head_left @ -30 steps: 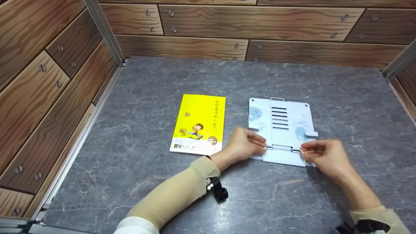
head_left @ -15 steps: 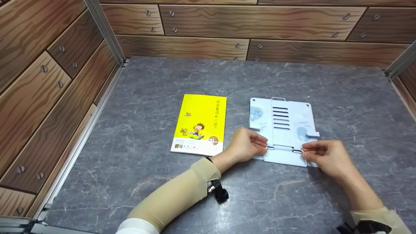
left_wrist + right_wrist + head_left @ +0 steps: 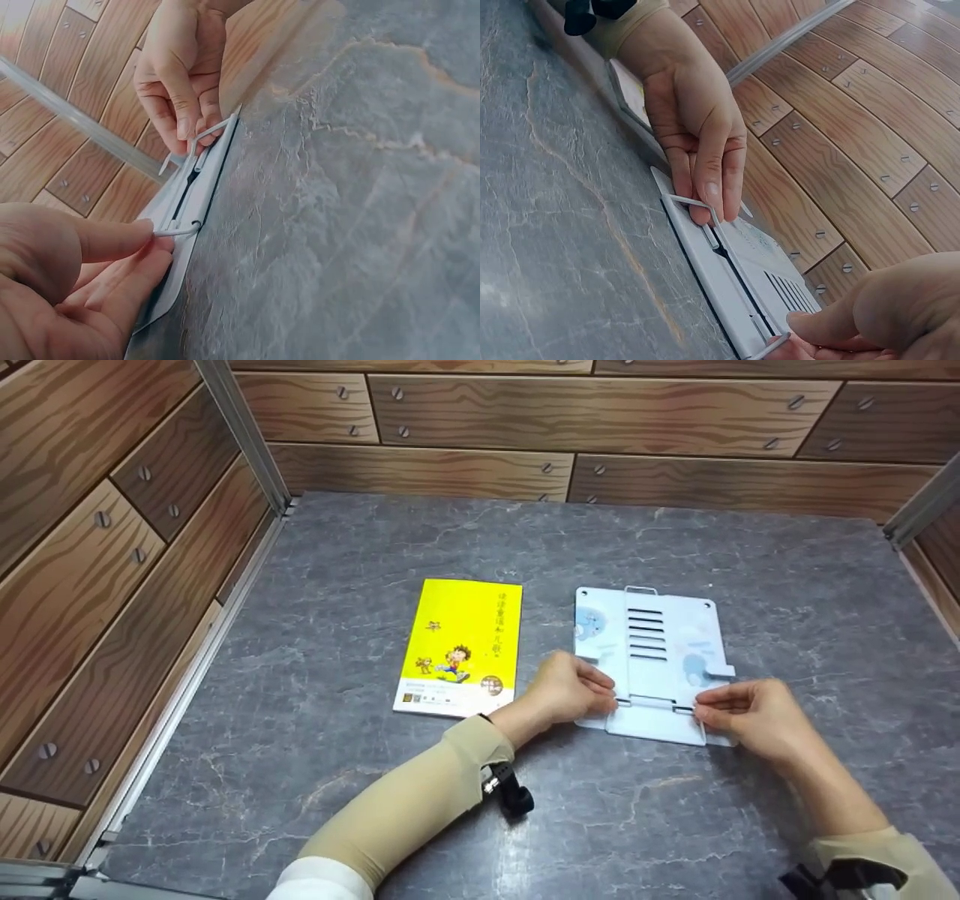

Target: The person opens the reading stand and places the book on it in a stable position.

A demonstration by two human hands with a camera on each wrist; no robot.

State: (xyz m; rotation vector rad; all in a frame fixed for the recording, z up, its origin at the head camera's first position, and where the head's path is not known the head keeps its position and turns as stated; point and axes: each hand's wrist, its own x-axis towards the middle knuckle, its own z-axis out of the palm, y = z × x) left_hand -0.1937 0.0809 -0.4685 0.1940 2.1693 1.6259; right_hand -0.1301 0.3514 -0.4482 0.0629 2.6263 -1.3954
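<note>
A pale blue metal book stand (image 3: 679, 619) with a row of slots and cartoon prints lies folded flat on the table in the head view. My left hand (image 3: 562, 690) pinches one bent end of its white wire bracket (image 3: 176, 232) near the hinge, thumb against fingers. At the opposite side my right hand (image 3: 761, 720) pinches the other end of that wire. Both wrist views show the wire standing slightly up from the stand's lower plate (image 3: 705, 277). To the left of the stand lies a yellow book (image 3: 465, 615) with a cartoon child on its cover.
The grey marbled table (image 3: 315, 780) is bordered by wood-patterned panels (image 3: 450, 409) at the back and sides. A metal rail (image 3: 180, 690) runs along its left edge. The left forearm reaches across the table just in front of the yellow book.
</note>
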